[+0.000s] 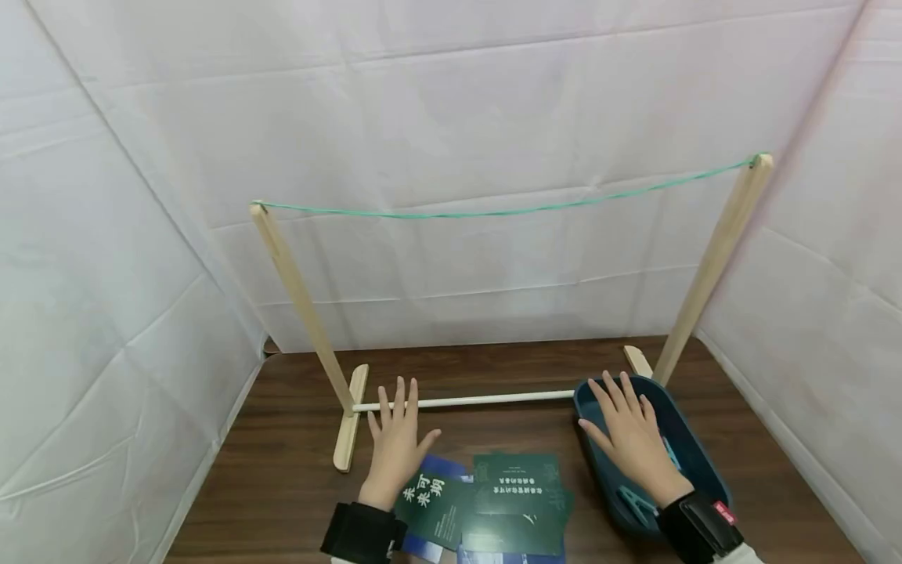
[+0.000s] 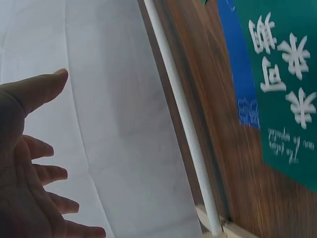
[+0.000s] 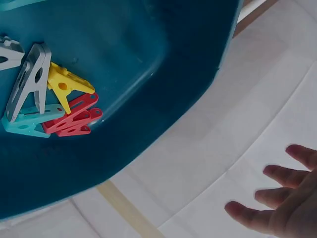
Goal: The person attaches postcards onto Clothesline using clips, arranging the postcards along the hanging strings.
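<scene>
Fingers (image 1: 399, 397) outspread, left hand (image 1: 396, 452) raised, right hand (image 1: 629, 440) above bin (image 1: 694, 448)

we see the white cloth (image 1: 451, 117) softly lit in the head view, pinkish at right, while the wrist views are dimmer, the left hand (image 2: 25, 191) shadowed, faint glare inside the blue basin (image 3: 124, 44).

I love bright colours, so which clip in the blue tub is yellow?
The yellow clip is right beside the large grey clip in the right wrist view; the others visible there are grey, turquoise or red.
</scene>
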`<state>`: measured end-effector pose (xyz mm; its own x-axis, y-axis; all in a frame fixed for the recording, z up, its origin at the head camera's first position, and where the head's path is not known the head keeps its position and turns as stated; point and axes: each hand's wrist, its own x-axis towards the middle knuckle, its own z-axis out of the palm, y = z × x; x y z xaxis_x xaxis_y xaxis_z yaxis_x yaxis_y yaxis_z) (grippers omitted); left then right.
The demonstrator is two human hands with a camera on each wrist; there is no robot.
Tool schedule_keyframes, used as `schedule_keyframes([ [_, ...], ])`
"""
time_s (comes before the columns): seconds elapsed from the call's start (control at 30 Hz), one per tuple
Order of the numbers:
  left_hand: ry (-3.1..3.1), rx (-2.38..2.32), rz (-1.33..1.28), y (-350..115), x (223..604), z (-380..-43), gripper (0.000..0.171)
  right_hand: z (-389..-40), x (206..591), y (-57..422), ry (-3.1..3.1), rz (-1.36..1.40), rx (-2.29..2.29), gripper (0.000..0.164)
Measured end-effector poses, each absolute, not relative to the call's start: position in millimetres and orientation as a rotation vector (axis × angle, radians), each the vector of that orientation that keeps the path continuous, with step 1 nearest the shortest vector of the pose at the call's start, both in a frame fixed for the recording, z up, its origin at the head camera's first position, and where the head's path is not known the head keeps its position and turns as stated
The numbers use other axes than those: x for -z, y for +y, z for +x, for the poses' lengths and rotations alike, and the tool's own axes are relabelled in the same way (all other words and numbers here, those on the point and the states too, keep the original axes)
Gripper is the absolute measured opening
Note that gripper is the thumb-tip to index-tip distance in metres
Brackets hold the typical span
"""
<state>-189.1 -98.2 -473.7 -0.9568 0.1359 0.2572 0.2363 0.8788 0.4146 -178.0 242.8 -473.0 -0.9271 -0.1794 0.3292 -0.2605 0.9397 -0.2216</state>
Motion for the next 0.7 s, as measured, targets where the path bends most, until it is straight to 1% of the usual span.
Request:
schedule_keyframes([
  [0.2, -2.807, 0.731, -0.405, -75, 473, -195, 0.081, -189, 463, 241, -2.752, 0.34, -0.297, 0.054],
  [0.4, -2.803, 0.813, -0.679, -28, 486, -187, 0.076, -198, 458, 240, -2.768, 0.378, -0.295, 0.047],
  [0.57, -2.813, 0.719, -0.965, 19, 488, -172, 0.061, -206, 455, 241, -2.795, 0.398, -0.268, 0.033],
  [0.7, -2.815, 0.618, -1.115, 48, 486, -164, 0.052, -221, 454, 238, -2.853, 0.441, -0.227, 0.024],
])
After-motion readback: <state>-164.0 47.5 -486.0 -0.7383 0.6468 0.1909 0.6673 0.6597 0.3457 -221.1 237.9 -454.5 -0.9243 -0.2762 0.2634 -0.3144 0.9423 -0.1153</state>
